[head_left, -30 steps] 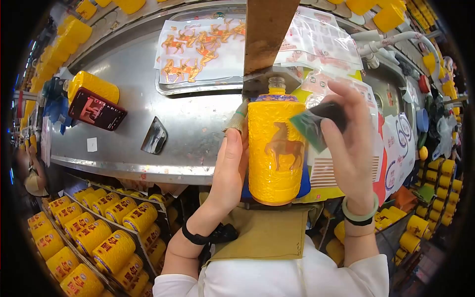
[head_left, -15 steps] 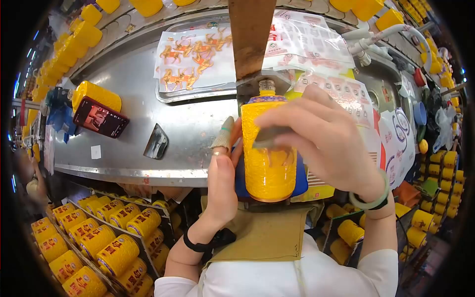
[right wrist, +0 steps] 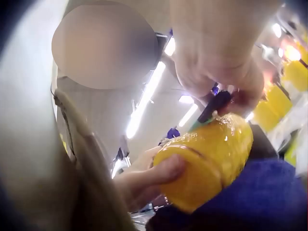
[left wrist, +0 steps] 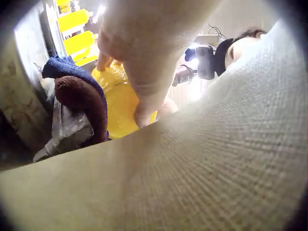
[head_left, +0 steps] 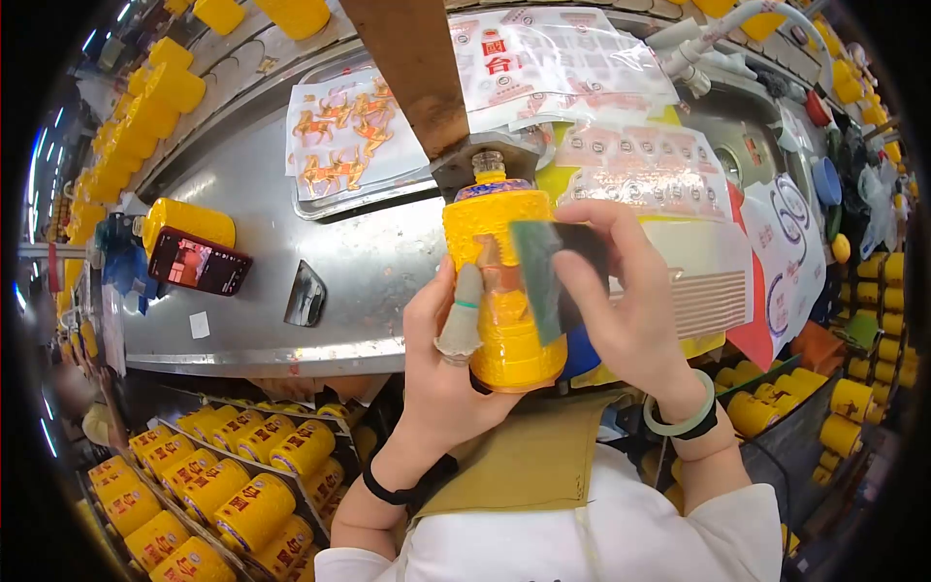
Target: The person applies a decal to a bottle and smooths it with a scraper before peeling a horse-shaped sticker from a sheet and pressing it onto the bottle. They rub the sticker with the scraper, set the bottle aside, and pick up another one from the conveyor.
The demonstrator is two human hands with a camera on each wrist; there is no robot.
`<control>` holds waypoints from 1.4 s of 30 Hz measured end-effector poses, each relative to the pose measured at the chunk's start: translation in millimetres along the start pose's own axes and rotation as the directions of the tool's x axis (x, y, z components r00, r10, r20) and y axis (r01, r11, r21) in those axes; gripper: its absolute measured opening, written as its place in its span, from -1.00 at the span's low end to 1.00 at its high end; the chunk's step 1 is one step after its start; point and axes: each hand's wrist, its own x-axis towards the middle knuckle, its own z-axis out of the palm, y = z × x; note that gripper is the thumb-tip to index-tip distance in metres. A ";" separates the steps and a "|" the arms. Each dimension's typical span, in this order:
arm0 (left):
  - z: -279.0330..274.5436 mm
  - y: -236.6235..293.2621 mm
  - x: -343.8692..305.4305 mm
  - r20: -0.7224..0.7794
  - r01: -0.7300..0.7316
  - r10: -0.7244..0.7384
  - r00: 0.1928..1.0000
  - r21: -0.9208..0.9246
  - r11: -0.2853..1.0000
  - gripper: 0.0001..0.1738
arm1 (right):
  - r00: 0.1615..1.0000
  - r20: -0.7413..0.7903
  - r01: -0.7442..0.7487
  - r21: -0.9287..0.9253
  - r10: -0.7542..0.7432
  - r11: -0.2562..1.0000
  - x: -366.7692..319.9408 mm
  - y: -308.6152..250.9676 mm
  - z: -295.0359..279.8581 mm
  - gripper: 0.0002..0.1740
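We see the left hand [head_left: 438, 390] gripping a yellow embossed cylindrical bottle [head_left: 506, 338] near a brown wooden post [head_left: 407, 68]; the right hand [head_left: 632, 308] pinches a flat green-and-black scraper [head_left: 536, 281] at its right side; the left hand, alongside earlier, now reaches over its front

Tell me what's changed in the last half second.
The left hand has brought its covered finger from beside the yellow bottle onto its front, now gripping it. The right hand, still holding the green scraper, has moved from across the bottle to its right side. The phone hasn't moved.
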 end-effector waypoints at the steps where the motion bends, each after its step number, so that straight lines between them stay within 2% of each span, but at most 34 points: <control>1: -0.1 -2.8 -1.6 -0.003 0.010 -0.011 1.000 -0.064 0.998 0.34 | 0.997 -0.041 -0.066 -0.014 0.065 0.998 -2.9 8.7 -3.7 -0.67; 2: -0.2 -5.6 -3.4 -0.009 0.022 -0.023 1.000 -0.128 0.992 0.34 | 0.989 -0.079 -0.129 -0.026 0.127 0.991 -3.7 16.0 -9.8 -0.69; 3: -0.7 -9.1 -6.2 -0.003 0.020 -0.021 1.000 -0.123 0.992 0.34 | 0.989 -0.123 -0.109 -0.189 0.087 0.976 -2.4 16.0 -18.7 -0.70; 4: -1.5 -13.0 -9.1 0.033 0.038 -0.034 0.999 -0.135 0.990 0.35 | 0.981 -0.155 -0.136 -0.150 0.113 0.979 -3.0 20.6 -23.5 -0.70; 6: -3.4 -13.0 -8.5 0.072 0.054 -0.044 0.996 -0.146 0.988 0.37 | 0.964 -0.140 -0.219 0.066 0.226 0.973 -4.8 13.4 -26.2 -0.72; 9: -6.9 0.4 -1.1 0.083 0.053 -0.044 0.996 -0.101 0.993 0.38 | 0.969 -0.113 -0.202 0.151 0.219 0.968 -10.7 15.2 -19.9 -0.72; 13: -5.8 15.0 5.6 0.095 0.039 -0.041 0.995 0.019 0.999 0.36 | 0.967 -0.061 -0.232 0.189 0.247 0.954 -15.4 12.0 -14.8 -0.69; 15: -6.6 18.8 7.6 0.094 0.015 -0.022 0.995 0.080 0.997 0.33 | 0.967 -0.081 -0.222 0.205 0.242 0.953 -16.9 13.8 -11.0 -0.69; 18: -7.6 22.1 8.7 0.135 0.036 -0.059 0.989 0.165 0.986 0.23 | 0.965 -0.095 -0.219 0.221 0.245 0.950 -17.1 13.5 -10.9 -0.69; 20: -7.2 23.4 10.9 0.176 -0.010 -0.036 0.984 0.251 0.968 0.10 | 0.963 -0.088 -0.230 0.222 0.254 0.948 -16.8 12.9 -10.9 -0.69; 24: -11.2 30.2 15.9 0.230 -0.033 -0.048 0.972 0.337 0.941 0.09 | 0.958 -0.080 -0.249 0.249 0.276 0.936 -16.6 14.4 -11.0 -0.70; 26: -22.4 30.9 20.1 0.306 0.010 -0.065 0.950 0.178 0.984 0.06 | 0.955 -0.077 -0.257 0.268 0.287 0.929 -16.6 17.1 -12.3 -0.71; 27: -24.0 24.0 18.6 0.306 0.010 -0.066 0.950 0.179 0.984 0.06 | 0.958 -0.078 -0.237 0.322 0.275 0.917 -15.3 19.0 -13.0 -0.70; 28: -23.5 13.1 15.1 0.255 0.088 -0.070 0.965 -0.059 0.994 0.06 | 0.961 -0.080 -0.215 0.377 0.263 0.901 -13.7 20.5 -13.2 -0.70; 29: -21.7 5.6 12.7 0.206 0.148 -0.088 0.975 -0.298 0.943 0.06 | 0.961 -0.080 -0.216 0.378 0.264 0.900 -12.0 20.1 -12.9 -0.70; 30: -19.2 3.4 12.7 0.208 0.150 -0.089 0.974 -0.296 0.943 0.06 | 0.944 -0.041 -0.277 0.448 0.329 0.850 -10.1 18.0 -12.2 -0.69; 31: -15.9 2.2 13.7 0.179 0.273 -0.210 0.961 -0.512 0.814 0.03 | 0.922 0.004 -0.335 0.512 0.388 0.791 -8.9 15.2 -11.2 -0.69; 32: -11.9 0.1 15.3 0.175 0.352 -0.329 0.928 -0.699 0.623 0.01 | 0.922 0.006 -0.336 0.513 0.388 0.790 -7.2 10.9 -9.8 -0.69; 33: -6.7 -4.5 17.1 0.151 0.327 -0.334 0.931 -0.753 0.571 -0.16 | 0.922 0.064 -0.367 0.455 0.381 0.811 -5.3 5.5 -7.8 -0.68; 34: -3.4 -10.4 20.6 0.148 0.325 -0.335 0.931 -0.753 0.572 -0.16 | 0.919 0.121 -0.392 0.393 0.375 0.832 -3.4 2.1 -4.9 -0.66; 35: -0.7 -16.1 25.3 0.235 0.404 -0.401 0.885 -0.815 0.415 -0.24 | 0.940 0.148 -0.341 0.407 0.307 0.848 -2.4 4.1 -0.1 -0.56; 36: 0.4 -19.8 30.2 0.329 0.468 -0.448 0.831 -0.850 0.243 -0.31 | 0.941 0.149 -0.339 0.406 0.305 0.849 -2.3 4.1 6.0 -0.56; 37: -2.9 -11.7 39.6 0.409 0.512 -0.449 0.795 -0.849 0.133 -0.40 | 0.933 0.139 -0.359 0.392 0.331 0.847 -2.1 3.7 11.9 -0.53; 39: 1.2 -11.0 40.9 0.405 0.511 -0.456 0.793 -0.849 0.135 -0.42 | 0.918 0.137 -0.396 0.357 0.372 0.846 0.3 2.7 15.2 -0.45; 42: 4.6 -7.5 41.2 0.403 0.503 -0.460 0.791 -0.857 0.112 -0.46 | 0.923 0.104 -0.386 0.280 0.372 0.879 -1.5 6.4 18.1 -0.45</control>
